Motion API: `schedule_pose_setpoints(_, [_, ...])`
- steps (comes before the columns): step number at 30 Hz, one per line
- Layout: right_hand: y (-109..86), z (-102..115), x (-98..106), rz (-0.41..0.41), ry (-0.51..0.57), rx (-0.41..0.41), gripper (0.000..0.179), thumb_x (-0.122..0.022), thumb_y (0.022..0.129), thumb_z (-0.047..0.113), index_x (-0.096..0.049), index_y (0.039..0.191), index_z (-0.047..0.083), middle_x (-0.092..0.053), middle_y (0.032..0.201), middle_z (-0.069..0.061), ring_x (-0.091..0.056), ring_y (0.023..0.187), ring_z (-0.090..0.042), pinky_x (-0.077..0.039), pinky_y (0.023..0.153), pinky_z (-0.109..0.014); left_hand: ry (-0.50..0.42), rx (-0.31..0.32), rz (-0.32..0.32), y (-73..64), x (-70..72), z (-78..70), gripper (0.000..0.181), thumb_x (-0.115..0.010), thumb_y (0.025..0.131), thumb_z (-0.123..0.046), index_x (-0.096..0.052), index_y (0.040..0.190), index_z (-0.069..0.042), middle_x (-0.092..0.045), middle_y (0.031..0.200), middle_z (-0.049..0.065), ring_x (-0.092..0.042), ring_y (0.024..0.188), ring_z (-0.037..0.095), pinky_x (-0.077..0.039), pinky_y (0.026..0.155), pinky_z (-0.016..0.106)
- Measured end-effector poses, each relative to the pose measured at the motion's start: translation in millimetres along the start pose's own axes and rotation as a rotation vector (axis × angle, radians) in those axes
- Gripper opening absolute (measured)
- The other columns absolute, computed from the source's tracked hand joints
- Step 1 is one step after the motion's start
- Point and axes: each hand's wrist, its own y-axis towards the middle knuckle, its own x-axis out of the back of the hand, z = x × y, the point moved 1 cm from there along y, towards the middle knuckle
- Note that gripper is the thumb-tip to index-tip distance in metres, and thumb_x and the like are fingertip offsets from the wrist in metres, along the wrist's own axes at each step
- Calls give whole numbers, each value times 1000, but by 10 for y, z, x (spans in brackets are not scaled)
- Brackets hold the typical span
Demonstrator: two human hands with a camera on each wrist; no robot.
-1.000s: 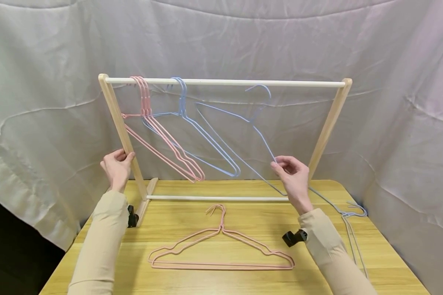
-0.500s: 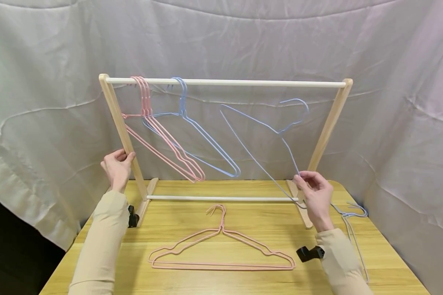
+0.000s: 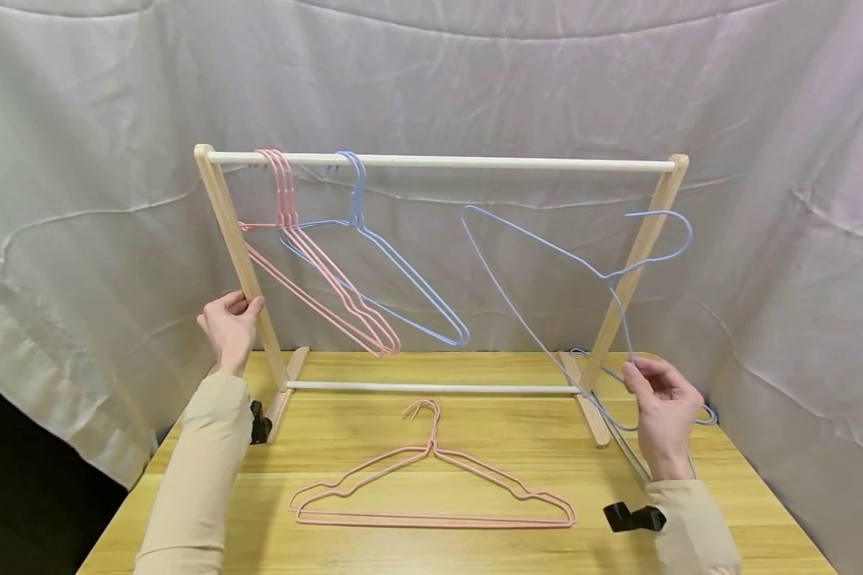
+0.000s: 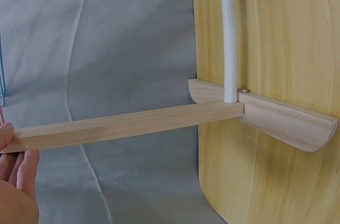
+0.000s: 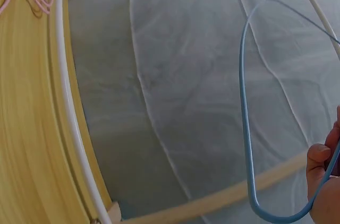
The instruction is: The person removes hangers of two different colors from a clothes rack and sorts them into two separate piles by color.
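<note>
My left hand holds the rack's left wooden post at mid-height; the left wrist view shows thumb and fingers on either side of that post. With my right hand I pinch a blue wire hanger by its right shoulder. That hanger tilts, its hook pointing right below the white top rail, apart from it. In the right wrist view its rounded end loops beside the fingers. Several pink hangers and two or more blue hangers hang on the rail's left half.
Two pink hangers lie overlapped on the wooden table. More blue hangers lie at the table's right, partly hidden by my right hand. The rack's right post and lower rail stand nearby, before a grey curtain.
My right hand has moved right and down with the blue hanger. Its hook, near the top rail a second ago, is now lower and tipped further right. My left hand has stayed on the post.
</note>
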Motion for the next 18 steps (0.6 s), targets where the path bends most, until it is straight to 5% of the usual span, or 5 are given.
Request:
schedule_pose_setpoints(10, [5, 19, 335, -99, 171, 93, 18, -58, 81, -30, -69, 85, -17, -73, 74, -15, -65, 59, -15, -55, 57, -19, -4, 9, -4, -2, -8, -2, 37, -74, 92, -22, -72, 121, -1, -68, 122, 24, -37, 135, 26, -29, 112, 40])
schedule_pose_setpoints(18, [4, 30, 585, -236, 387, 27, 12, -55, 80, -32, -63, 86, -26, -69, 74, -25, -65, 56, -26, -57, 53, -28, -8, 8, -10, -7, -14, -4, 36, -74, 91, -21, -72, 121, -1, -68, 122, 24, -37, 134, 26, -29, 112, 40])
